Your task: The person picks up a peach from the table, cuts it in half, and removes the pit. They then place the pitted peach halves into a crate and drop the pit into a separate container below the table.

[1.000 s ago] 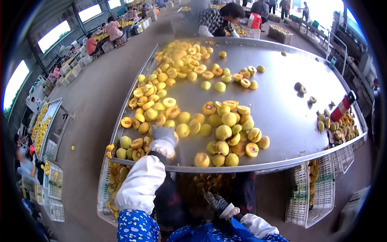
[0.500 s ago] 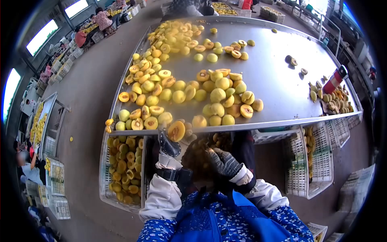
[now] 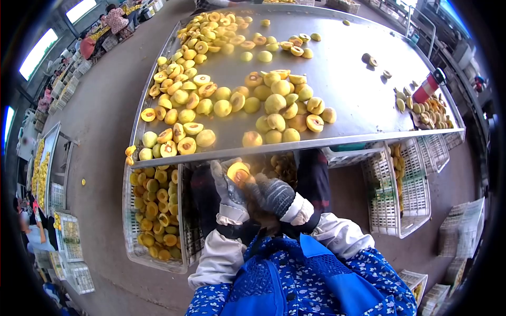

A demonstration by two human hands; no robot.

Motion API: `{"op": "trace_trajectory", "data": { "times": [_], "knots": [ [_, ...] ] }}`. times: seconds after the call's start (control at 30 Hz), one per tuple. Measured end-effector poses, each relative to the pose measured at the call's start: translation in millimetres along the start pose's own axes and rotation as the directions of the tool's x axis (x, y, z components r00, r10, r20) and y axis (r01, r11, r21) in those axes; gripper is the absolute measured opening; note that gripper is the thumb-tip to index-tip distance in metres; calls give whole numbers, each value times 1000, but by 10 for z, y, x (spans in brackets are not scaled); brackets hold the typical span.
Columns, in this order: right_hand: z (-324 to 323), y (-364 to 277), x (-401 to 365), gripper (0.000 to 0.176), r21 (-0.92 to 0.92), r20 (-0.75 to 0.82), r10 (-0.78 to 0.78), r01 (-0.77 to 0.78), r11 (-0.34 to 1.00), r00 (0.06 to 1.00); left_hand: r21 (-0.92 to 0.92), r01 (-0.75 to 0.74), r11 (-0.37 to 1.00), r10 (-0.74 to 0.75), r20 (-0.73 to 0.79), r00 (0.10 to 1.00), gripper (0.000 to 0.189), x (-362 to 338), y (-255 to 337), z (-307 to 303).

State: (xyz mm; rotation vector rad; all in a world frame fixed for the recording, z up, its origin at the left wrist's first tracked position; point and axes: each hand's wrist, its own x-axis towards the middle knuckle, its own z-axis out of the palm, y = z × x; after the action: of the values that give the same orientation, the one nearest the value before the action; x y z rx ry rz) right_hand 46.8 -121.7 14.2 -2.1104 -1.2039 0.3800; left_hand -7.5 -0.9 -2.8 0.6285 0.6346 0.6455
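My gloved left hand [image 3: 227,189] is closed around a halved yellow peach [image 3: 239,172], its cut face turned up with a reddish-brown centre. The gloved right hand [image 3: 275,196] is curled, its blurred fingertips at the lower right edge of that half; whether a small tool is in them I cannot make out. Both hands are just below the near edge of a metal table [image 3: 342,89]. Halved and whole-looking peaches [image 3: 275,104] lie heaped on its left and middle. Beneath my hands, partly hidden, is a dark heap of fruit pieces [image 3: 283,164].
A white crate [image 3: 182,226] full of peach halves [image 3: 155,210] stands at my left. More white crates [image 3: 383,210] are on the right under the table. A red bottle [image 3: 428,87] stands by small fruit pieces [image 3: 435,113]. Other people work at a far table at upper left.
My left hand has brought the peach half down from the table edge, and my right hand has moved up and left to meet it. The view has shifted slightly.
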Motion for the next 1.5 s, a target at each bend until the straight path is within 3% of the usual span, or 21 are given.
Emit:
{"op": "trace_trajectory", "data": {
  "times": [0.13,0.2,0.33,0.43,0.53,0.57,0.67,0.73,0.8,0.87,0.93,1.0,1.03,1.07,1.1,1.13,1.17,1.27,1.3,1.4,1.5],
  "knots": [
    [82,-72,-53,38,59,11,70,-71,996,997,62,62,996,-51,-162,985,62,41,8,-15],
    [74,-59,-73,38,152,39,101,-105,983,994,397,-197,896,272,-143,952,61,48,-137,-59],
    [55,51,-97,37,378,59,21,-41,925,998,425,-150,893,240,-167,956,58,2,-124,-47],
    [-63,123,-91,28,444,133,-81,14,896,988,680,-512,525,546,193,815,57,45,-172,-113],
    [-316,143,-105,25,636,291,-215,-21,772,932,678,-580,451,500,346,794,7,-135,-135,-2],
    [-371,200,-96,25,567,340,-303,64,822,890,649,-624,436,484,415,770,13,-225,-63,74],
    [-478,250,-138,27,643,593,-218,-293,708,775,610,-699,373,380,587,715,14,-358,33,171],
    [-358,352,-200,28,678,667,-180,-489,549,723,564,-522,639,255,485,836,26,-384,7,207],
    [-241,52,-354,33,701,635,-207,-668,-251,744,321,-118,940,40,241,970,30,-404,44,344],
    [-3,3,-377,32,557,593,-141,-530,-640,793,91,121,988,-132,130,983,32,-356,107,355],
    [85,-54,-424,34,587,554,108,-295,-754,826,-2,186,983,-186,69,980,33,-304,272,84],
    [117,31,-489,34,697,490,65,-345,-629,869,312,-127,942,142,-26,990,33,-259,577,-304],
    [143,289,-469,40,650,523,-183,-528,-546,833,566,-233,790,343,-93,935,30,-211,716,-527],
    [286,640,-404,45,605,538,-415,-679,-416,734,882,-249,399,622,-61,781,22,-122,801,-788],
    [589,904,-474,47,726,598,-152,-613,-311,787,976,-217,-24,721,168,673,21,-131,1018,-946],
    [846,1103,-522,49,788,614,122,-596,-151,780,893,-113,-437,704,417,574,20,-135,1230,-1035],
    [1033,1344,-567,47,814,571,146,-580,29,808,850,-76,-522,697,476,536,20,-89,1418,-1029],
    [444,652,-300,36,423,703,444,-829,366,555,770,-50,-636,625,552,552,28,338,1791,-755],
    [813,1042,-448,37,381,623,341,-654,654,704,703,-92,-706,568,639,519,31,555,1875,-602],
    [953,1193,-432,41,308,544,179,-393,866,820,613,-70,-787,227,393,891,59,1217,2012,-233],
    [795,1079,-399,39,284,366,66,-180,942,928,449,-233,-862,-137,236,962,66,1768,1994,-266]
  ]
}}
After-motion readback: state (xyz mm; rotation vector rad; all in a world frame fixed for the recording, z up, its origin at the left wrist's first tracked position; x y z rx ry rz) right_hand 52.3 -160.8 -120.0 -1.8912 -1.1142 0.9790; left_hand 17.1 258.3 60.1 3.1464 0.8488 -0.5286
